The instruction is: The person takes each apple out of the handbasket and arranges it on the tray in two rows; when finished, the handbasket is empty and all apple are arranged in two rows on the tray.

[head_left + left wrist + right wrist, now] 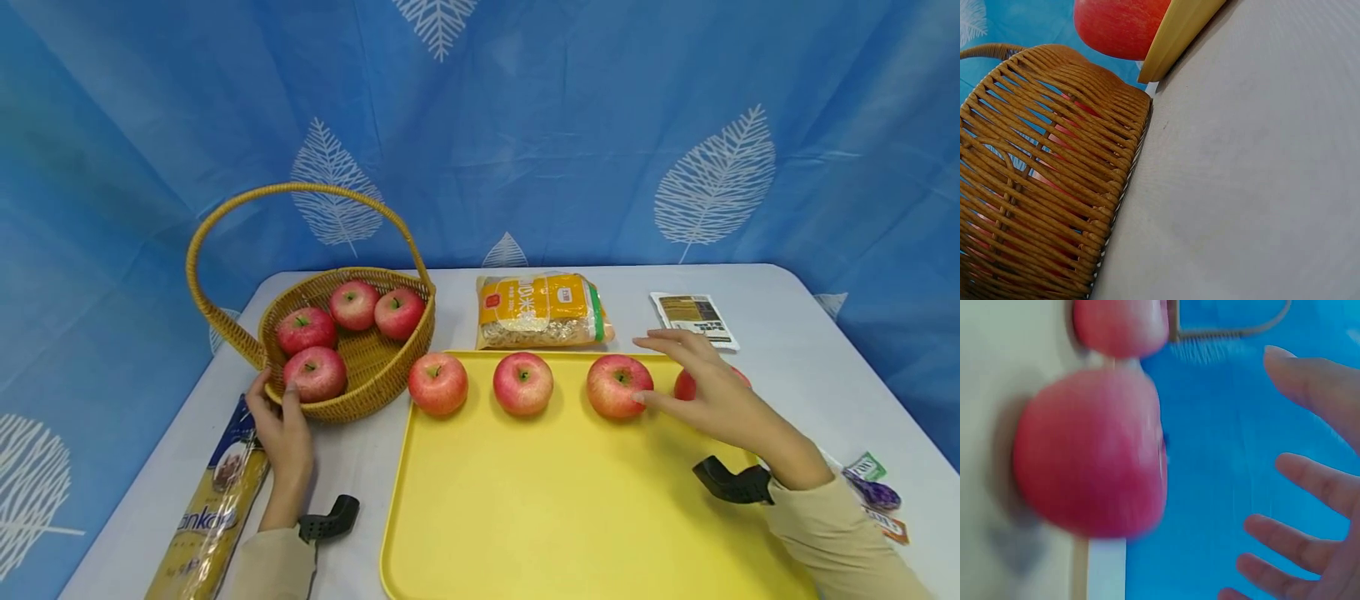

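At the left stands a wicker basket (pixel 382 392) with a tall handle and several red apples (pixel 315 374) in it. My left hand (pixel 283 429) holds the near left rim of the basket, thumb over the edge. In the left wrist view the woven side (pixel 1054 169) fills the left, and no fingers show. Along the far edge of a yellow tray (pixel 525 508) sits a row of apples (pixel 522 383). My right hand (pixel 701 387) hovers between the third apple (pixel 619 387) and the partly hidden rightmost apple (pixel 684 385). Its fingers are spread and hold nothing in the right wrist view.
A yellow bag of grain (pixel 542 310) lies behind the tray. To its right is a flat packet (pixel 695 320). A long pasta package (pixel 210 508) lies by my left forearm. Small wrapped items (pixel 873 493) are at the right edge of the white table (pixel 772 317).
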Demonstrator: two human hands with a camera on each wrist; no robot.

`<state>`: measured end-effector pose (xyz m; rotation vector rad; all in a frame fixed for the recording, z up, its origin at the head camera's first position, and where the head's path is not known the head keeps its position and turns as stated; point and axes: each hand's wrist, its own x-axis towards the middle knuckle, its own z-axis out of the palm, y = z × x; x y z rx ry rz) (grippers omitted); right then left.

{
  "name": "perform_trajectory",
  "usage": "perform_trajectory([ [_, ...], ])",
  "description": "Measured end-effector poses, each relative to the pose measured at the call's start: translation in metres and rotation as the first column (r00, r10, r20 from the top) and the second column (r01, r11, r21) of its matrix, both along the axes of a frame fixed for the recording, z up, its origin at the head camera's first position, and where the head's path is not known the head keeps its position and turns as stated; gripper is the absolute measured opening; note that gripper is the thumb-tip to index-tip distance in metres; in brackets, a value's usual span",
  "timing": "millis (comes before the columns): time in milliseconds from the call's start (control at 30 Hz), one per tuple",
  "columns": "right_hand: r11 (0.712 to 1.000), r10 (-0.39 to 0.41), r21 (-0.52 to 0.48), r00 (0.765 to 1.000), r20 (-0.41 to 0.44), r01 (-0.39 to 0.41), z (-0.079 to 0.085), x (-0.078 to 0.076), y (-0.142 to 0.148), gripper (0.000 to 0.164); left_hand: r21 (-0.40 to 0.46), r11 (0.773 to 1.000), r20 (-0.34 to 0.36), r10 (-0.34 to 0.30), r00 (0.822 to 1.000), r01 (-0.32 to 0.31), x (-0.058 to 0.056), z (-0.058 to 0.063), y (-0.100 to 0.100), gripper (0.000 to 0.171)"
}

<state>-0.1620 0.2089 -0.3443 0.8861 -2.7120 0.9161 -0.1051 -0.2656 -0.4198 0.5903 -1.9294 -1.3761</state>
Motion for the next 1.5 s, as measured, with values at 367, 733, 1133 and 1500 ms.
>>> perform_trajectory([
  [367, 0.979, 0.197, 0.057, 0.980, -0.003, -0.197, 0.005, -0.001, -0.068, 0.059, 0.010, 1.000, 0.009, 0.005, 1.000, -0.006, 0.002, 0.001, 0.000, 0.043],
  [733, 0.917, 0.381, 0.123, 0.924, 0.003, -0.379, 0.006, -0.002, -0.147, 0.060, 0.006, 1.000, -0.009, -0.008, 1.000, 0.008, -0.002, 0.002, 0.001, 0.043],
  [1133, 0.851, 0.505, 0.174, 0.863, -0.011, -0.496, 0.005, 0.003, -0.236, 0.060, 0.008, 1.000, -0.011, -0.002, 1.000, 0.002, -0.001, 0.003, 0.002, 0.043],
  [1500, 0.882, 0.453, 0.158, 0.891, -0.021, -0.445, 0.008, 0.001, -0.292, 0.057, -0.001, 1.000, -0.031, -0.007, 0.999, 0.007, 0.005, 0.021, 0.013, 0.044],
])
